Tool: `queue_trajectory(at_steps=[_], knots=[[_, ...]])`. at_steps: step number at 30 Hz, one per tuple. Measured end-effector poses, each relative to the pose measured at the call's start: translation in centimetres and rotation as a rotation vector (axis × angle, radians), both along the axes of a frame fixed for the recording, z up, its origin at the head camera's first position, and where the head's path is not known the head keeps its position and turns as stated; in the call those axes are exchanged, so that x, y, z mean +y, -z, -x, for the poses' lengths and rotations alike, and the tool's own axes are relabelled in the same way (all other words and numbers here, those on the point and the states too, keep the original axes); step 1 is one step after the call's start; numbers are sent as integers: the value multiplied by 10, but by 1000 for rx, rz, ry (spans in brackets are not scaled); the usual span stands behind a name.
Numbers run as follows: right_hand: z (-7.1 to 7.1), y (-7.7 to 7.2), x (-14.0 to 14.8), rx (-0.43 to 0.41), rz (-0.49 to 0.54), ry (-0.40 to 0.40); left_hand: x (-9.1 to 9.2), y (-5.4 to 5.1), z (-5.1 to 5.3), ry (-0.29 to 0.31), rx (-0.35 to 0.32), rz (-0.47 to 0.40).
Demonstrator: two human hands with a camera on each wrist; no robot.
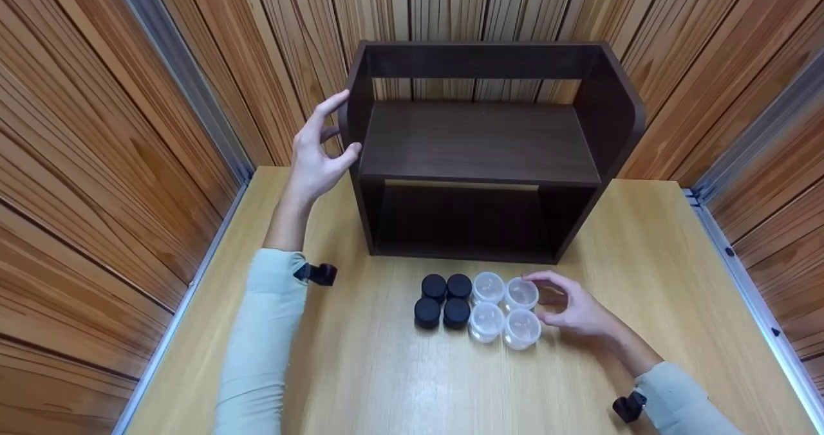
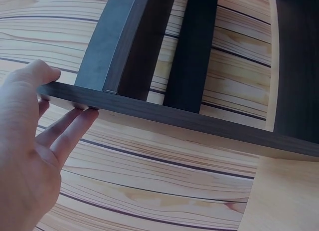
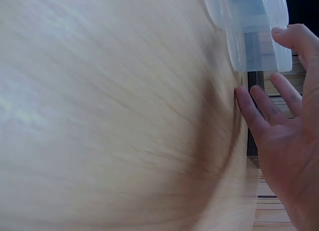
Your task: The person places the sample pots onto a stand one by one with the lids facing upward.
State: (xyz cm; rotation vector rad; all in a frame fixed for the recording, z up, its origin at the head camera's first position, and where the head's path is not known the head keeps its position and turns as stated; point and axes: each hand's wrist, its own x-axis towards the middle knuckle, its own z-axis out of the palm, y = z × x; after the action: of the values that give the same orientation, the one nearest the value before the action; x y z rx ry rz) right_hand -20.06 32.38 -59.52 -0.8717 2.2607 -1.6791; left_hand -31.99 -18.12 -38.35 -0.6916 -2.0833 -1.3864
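My left hand (image 1: 315,161) pinches the left side panel of a dark brown two-tier shelf (image 1: 479,142). In the left wrist view, the thumb lies on one face of the side panel (image 2: 164,110) and the fingers (image 2: 70,136) on the other. At the table's middle, my right hand (image 1: 579,309) reaches the back right clear plastic cup (image 1: 521,293), fingertips at its rim and side. The right wrist view has the thumb against a clear cup (image 3: 261,51) and the other fingers spread. Several clear cups stand together, beside several small black-lidded jars (image 1: 456,313).
The shelf stands at the back of a light wooden table (image 1: 386,383), against a wood-plank wall (image 1: 444,4). Plank walls with metal rails (image 1: 759,300) flank the table on both sides. Each sleeve carries a small black wrist camera (image 1: 318,274).
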Motion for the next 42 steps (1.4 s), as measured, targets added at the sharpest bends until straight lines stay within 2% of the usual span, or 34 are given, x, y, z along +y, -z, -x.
queue_trajectory(at_steps=[8, 21, 31, 36, 42], knots=[[0, 4, -5, 45, -25, 18, 0, 1, -1, -4, -11, -13], [-1, 10, -7, 29, 21, 50, 1, 1, 0, -8, -32, -8], [0, 11, -6, 33, 49, 34, 3, -1, 0, -9, -34, -14], [2, 7, -5, 59, 39, 51, 3, -1, 0, -10, -32, -13], [6, -4, -3, 53, 46, 99, 2, 1, 0, -3, -13, -10]])
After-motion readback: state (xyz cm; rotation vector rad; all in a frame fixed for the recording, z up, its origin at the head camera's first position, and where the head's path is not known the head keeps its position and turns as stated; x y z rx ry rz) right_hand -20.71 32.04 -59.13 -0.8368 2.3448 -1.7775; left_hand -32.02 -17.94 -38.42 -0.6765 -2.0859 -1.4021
